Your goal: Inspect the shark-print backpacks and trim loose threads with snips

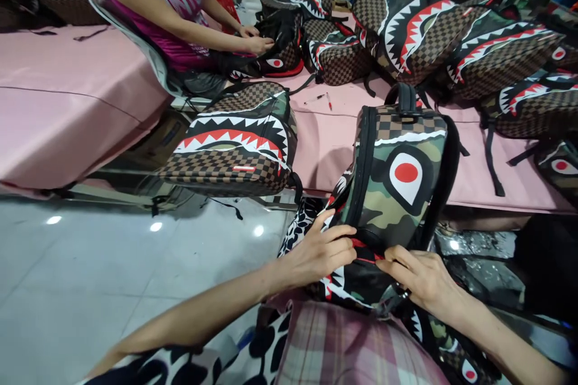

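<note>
A backpack with camouflage, brown checks and a red-and-white eye patch stands in front of me, its handle upward. At its lower side is a red-edged opening, partly hidden by my fingers. My left hand is closed on the bag at the left end of this opening, with the fingers bent over the edge. On the other end, my right hand pinches the red edging between thumb and fingers. A black zipper runs up the bag's left side. Plaid cloth covers my lap below.
Another shark-mouth backpack lies to the left on the pink table. Several similar bags crowd the back right. Pens lie between. A co-worker in a pink shirt handles a black bag.
</note>
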The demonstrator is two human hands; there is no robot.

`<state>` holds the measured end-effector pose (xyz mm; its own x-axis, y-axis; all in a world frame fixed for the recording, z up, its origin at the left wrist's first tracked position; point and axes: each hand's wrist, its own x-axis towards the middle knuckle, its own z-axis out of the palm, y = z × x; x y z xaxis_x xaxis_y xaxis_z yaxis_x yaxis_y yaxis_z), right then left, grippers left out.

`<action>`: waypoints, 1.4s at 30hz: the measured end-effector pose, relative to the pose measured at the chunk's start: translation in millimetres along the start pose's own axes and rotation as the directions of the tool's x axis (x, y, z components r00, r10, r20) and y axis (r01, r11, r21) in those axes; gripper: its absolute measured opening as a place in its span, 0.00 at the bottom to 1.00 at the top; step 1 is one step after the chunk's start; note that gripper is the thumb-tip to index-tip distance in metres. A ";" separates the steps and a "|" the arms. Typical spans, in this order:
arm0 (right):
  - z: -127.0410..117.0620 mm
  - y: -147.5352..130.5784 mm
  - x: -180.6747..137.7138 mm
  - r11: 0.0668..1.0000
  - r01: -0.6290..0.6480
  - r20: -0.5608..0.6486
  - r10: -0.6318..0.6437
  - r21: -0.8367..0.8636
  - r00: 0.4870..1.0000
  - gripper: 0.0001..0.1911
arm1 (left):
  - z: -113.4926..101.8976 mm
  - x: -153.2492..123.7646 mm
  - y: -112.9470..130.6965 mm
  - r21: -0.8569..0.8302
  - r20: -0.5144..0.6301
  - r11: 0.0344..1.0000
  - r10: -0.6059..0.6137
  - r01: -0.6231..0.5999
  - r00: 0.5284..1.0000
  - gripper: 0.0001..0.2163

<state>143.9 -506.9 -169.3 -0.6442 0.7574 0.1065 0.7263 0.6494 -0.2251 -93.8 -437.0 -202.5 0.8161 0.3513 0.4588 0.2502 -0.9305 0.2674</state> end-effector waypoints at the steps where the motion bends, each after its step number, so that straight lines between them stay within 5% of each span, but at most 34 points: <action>1: 0.0 -0.3 -0.7 1.000 0.003 0.019 -0.002 -0.013 1.000 0.21 | 3.4 -1.4 -1.6 -0.017 0.010 1.000 0.022 -0.022 1.000 0.09; 11: 0.9 0.2 1.5 1.000 0.022 0.052 -0.022 0.012 0.998 0.22 | 6.9 -5.8 -6.8 -0.071 0.040 0.997 0.030 -0.027 0.999 0.09; 14: 3.1 -2.8 4.8 0.997 -0.056 -0.037 0.058 0.062 0.998 0.18 | 5.2 -1.5 -8.5 -0.054 0.010 0.998 0.015 -0.014 1.000 0.08; 17: 11.5 -8.4 15.8 0.969 -0.235 -0.234 0.246 0.074 0.941 0.12 | 4.8 13.3 -11.9 -0.020 -0.160 0.997 -0.077 0.075 0.984 0.06; 19: 19.2 -10.7 30.4 0.929 -0.366 -0.402 0.355 0.052 0.844 0.12 | 3.5 30.9 -21.2 -0.053 -0.332 0.973 -0.230 0.225 0.915 0.09; 22: 28.1 -11.0 57.5 0.880 -0.468 -0.539 0.434 0.082 0.722 0.18 | -4.1 66.8 -52.7 -0.332 -0.403 0.797 -0.604 0.505 0.688 0.25; 24: 31.3 -11.0 72.0 0.884 -0.448 -0.547 0.444 0.137 0.709 0.20 | -12.8 90.7 -80.6 -0.586 -0.175 0.545 -0.808 0.599 0.563 0.28; 26: 33.2 -12.6 79.4 0.907 -0.379 -0.552 0.414 0.184 0.724 0.21 | -21.6 107.1 -103.7 -0.722 0.156 0.257 -0.844 0.643 0.512 0.26; 28: 34.4 -16.0 78.8 0.928 -0.282 -0.572 0.372 0.243 0.731 0.22 | -28.2 113.8 -113.0 -0.752 0.302 0.111 -0.818 0.650 0.489 0.22; 33: 30.0 -31.9 56.2 0.923 -0.074 -0.692 0.334 0.378 0.640 0.13 | -51.8 110.7 -68.0 -0.760 0.097 0.281 -0.844 0.587 0.528 0.15; 36: 17.0 -38.7 48.0 0.960 0.001 -0.796 0.232 0.281 0.560 0.10 | -88.4 112.3 -26.1 -0.724 -0.074 0.441 -0.814 0.530 0.576 0.15; 38: 7.0 -36.3 50.6 0.982 0.070 -0.847 0.114 0.175 0.519 0.10 | -112.1 115.7 -8.9 -0.686 -0.213 0.533 -0.798 0.496 0.564 0.15; 42: -2.9 -16.4 61.7 0.976 0.112 -0.816 0.092 0.188 0.571 0.11 | -112.6 121.7 -12.3 -0.673 -0.332 0.595 -0.775 0.441 0.538 0.17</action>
<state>93.0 -470.6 -156.3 -0.1061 0.5474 0.8301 0.5917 0.7057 -0.3897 -56.2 -371.1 -54.5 0.0722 0.9442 0.3213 0.1581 -0.3289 0.9310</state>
